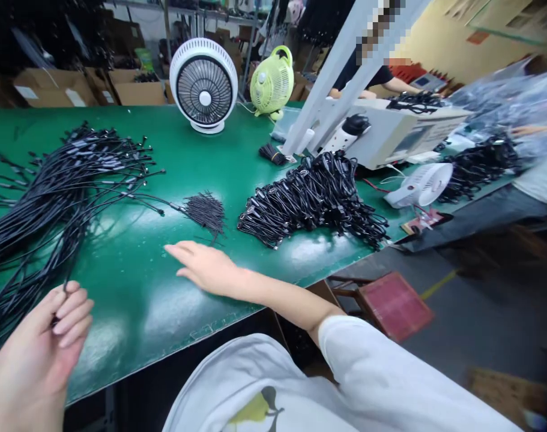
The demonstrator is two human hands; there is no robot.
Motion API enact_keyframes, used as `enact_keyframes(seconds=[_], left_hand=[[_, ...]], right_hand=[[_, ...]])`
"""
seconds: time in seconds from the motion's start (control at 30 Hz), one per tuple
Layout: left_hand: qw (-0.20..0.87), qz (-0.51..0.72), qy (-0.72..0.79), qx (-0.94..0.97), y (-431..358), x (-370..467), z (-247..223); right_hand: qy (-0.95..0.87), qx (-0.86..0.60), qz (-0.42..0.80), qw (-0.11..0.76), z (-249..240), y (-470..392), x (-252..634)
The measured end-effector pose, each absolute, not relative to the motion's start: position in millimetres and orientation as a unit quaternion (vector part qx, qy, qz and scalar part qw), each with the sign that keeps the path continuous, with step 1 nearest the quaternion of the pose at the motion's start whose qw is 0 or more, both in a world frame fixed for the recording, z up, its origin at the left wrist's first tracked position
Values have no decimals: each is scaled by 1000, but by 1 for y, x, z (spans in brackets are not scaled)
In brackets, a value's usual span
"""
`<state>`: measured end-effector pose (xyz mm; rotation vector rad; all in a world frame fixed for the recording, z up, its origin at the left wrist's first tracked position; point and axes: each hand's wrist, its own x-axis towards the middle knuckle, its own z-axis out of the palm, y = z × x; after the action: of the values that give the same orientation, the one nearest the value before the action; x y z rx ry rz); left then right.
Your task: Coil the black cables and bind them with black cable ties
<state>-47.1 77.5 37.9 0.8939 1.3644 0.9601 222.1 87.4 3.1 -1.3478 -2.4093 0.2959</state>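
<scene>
My left hand (52, 342) is closed in a fist around a black cable (70, 261), which runs up into a long loose heap of black cables (43, 192) on the left. Small connectors show at the heap's far ends. Over the green table (147, 360), my right hand (208, 270) reaches leftward, fingers stretched out and nothing visible in it. Just beyond its fingers lies a small pile of short, thin black ties (205, 211). To the right of that pile, a row of coiled, bundled black cables (304, 201) covers part of the tabletop.
A white fan (204, 90) and a green fan (272, 84) stand at the back. Right of them are slanted white posts (327, 78), a grey machine (390, 135) and a small white fan (420, 186). Another person works behind the machine. A red stool (394, 305) stands below.
</scene>
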Motion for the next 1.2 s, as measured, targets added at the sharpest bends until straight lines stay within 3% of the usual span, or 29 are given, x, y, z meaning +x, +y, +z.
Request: enact_keyframes(seconds=[0.13, 0.3, 0.4, 0.5, 0.63, 0.83, 0.9, 1.03, 1.13, 1.2], left_hand=[[631, 445, 551, 316, 46, -31, 71], [607, 428, 566, 357, 28, -59, 60], [482, 373, 629, 483, 32, -93, 27], [341, 234, 666, 620, 37, -119, -6], [184, 110, 664, 716, 42, -138, -24], [89, 152, 694, 698, 55, -150, -8], [65, 194, 712, 672, 65, -155, -2], [28, 286, 712, 640, 95, -167, 1], [105, 331, 654, 672, 117, -168, 0], [191, 349, 617, 679, 124, -164, 3]], right_hand=[[-900, -360, 139, 203, 3, 146, 134], [-916, -378, 118, 67, -8, 237, 75], [-915, -390, 96, 40, -8, 269, 70], [-929, -359, 81, 22, -1, 278, 80], [-948, -309, 71, -13, -1, 281, 94], [-933, -357, -28, 12, -16, 307, 84], [-932, -357, -34, 62, 4, 309, 74], [-919, -276, -94, 267, 95, 283, 51], [-908, -209, -126, 340, 159, 254, 38], [-884, -243, -36, 397, 172, 243, 37]])
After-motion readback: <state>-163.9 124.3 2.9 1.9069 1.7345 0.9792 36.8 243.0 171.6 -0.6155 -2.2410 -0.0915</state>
